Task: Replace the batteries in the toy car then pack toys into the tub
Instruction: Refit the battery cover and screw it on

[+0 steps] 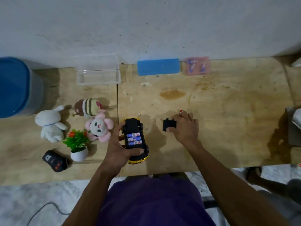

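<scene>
A yellow and black toy car [132, 126] lies upside down near the table's front edge. Its battery bay is uncovered and holds three blue batteries [134, 138]. My left hand [118, 149] grips the car from the left side and the near end. To the right, my right hand [185, 128] pinches a small black battery cover [168, 124] that rests on the table. The blue-lidded tub [14, 87] stands at the far left edge. A pink packet of batteries [197, 66] lies at the back by the wall.
Left of the car sit a white bunny plush [49, 124], a striped plush [88, 106], a pink plush [99, 128], a small potted plant [78, 144] and a black remote [54, 160]. A clear open box [97, 77] and a blue box [158, 66] stand at the back.
</scene>
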The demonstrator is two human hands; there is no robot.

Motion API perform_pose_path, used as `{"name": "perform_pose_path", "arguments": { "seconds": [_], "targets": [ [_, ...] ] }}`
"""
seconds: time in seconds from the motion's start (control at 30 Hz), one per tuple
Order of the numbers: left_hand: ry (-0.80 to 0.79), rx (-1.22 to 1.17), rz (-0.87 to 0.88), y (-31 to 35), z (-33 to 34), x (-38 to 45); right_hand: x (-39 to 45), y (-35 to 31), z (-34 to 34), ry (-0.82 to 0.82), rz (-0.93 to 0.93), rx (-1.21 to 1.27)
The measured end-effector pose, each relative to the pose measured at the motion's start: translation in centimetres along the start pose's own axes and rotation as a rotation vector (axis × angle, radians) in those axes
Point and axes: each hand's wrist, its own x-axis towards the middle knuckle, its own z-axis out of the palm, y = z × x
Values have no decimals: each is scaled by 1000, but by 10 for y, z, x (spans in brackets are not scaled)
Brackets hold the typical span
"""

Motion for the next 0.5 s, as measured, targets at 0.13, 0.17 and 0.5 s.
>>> {"name": "perform_pose_path", "arguments": {
  "seconds": [0.13,0.17,0.5],
  "targets": [
    [5,-27,-4,6,5,6,1,1,5,93,51,105],
    [1,-41,-2,7,6,6,0,2,6,127,65,160],
    [-31,-110,81,6,-17,-21,-31,-35,-45,141,9,1056]
  ]
}}
